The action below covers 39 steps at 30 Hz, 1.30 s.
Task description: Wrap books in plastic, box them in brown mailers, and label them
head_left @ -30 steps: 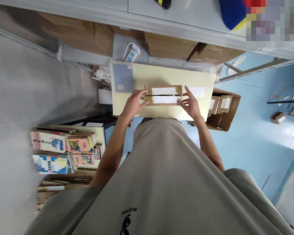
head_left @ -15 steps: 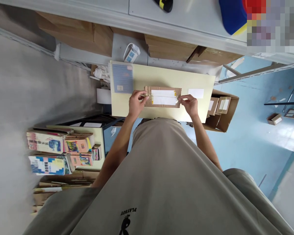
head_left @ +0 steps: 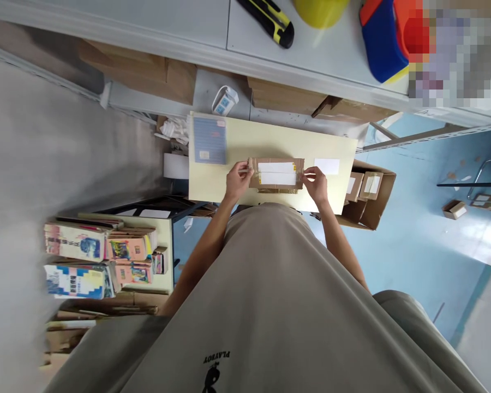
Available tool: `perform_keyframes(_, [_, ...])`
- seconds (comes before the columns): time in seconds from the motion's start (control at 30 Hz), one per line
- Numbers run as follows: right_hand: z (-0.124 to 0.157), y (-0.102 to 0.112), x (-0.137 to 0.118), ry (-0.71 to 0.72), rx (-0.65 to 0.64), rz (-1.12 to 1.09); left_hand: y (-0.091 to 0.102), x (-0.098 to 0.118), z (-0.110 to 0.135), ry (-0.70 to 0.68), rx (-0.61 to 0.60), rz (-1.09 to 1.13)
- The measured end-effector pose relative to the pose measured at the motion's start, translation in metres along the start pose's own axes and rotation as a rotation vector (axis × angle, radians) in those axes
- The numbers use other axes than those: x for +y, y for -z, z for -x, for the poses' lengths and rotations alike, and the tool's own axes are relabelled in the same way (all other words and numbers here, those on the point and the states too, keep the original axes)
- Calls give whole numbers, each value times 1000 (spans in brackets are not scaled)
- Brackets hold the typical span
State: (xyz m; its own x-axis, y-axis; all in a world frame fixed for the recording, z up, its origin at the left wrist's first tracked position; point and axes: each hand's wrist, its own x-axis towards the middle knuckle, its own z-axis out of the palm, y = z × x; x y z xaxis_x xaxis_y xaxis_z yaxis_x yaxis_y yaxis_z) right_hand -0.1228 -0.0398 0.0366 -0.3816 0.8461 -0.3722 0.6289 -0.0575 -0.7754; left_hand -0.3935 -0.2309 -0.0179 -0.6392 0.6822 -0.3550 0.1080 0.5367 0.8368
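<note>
A flat brown cardboard package (head_left: 253,183) is over the pale yellow tabletop (head_left: 213,185), directly before my body. On its top is a white label (head_left: 276,178) with yellow corner marks and a thin line across it. My left hand (head_left: 238,180) closes its fingers at the package's left end. At the opposite end, my right hand (head_left: 316,184) pinches the right edge. Shiny tape shows along the package's near side. A white paper slip (head_left: 326,166) lies to the right, and a blue-grey printed booklet (head_left: 210,140) at the far left of the tabletop.
A grey shelf (head_left: 180,33) crosses the far side, bearing a yellow-black utility knife (head_left: 276,24) and a blue-and-red tape dispenser (head_left: 382,46). Beneath it sits a power strip (head_left: 226,101). An open carton (head_left: 382,199) with smaller boxes stands right; stacked books (head_left: 79,240) are left.
The package has tipped, so its taped near side now shows below the label. Both hands stay at its ends. The camera view has shifted, showing more of the shelf.
</note>
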Motion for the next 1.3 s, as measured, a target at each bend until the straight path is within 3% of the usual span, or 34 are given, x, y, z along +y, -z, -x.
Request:
perform_keyframes(0.13, [-7,3,15,22,-30,-75,-12,10,2,1,-16,10])
perform_keyframes(0.3, [-15,6,29,-91,-41,-75,-21,18,3,-107,-32,-117])
perform_keyframes(0.63, [-12,-7,19,-129,-27,-20,-9,20,-11,-229,-85,-189])
perform_keyframes(0.87, [-9,-8,23,-39,-56,-68,-2,17,-20,-101,-126,-156])
perform_keyframes(1.03, [2,-2,26,37,-100,-164,4,18,-22,-25,-69,-141])
perform_keyframes(1.1, [5,6,20,76,-74,-130,9,26,-21,-65,-39,-196])
perform_keyframes(1.17, [5,18,7,151,-23,-66,14,41,-21,-196,25,-251])
perform_keyframes(1.3, [-10,62,-46,365,148,58,21,100,-34,-459,70,-258])
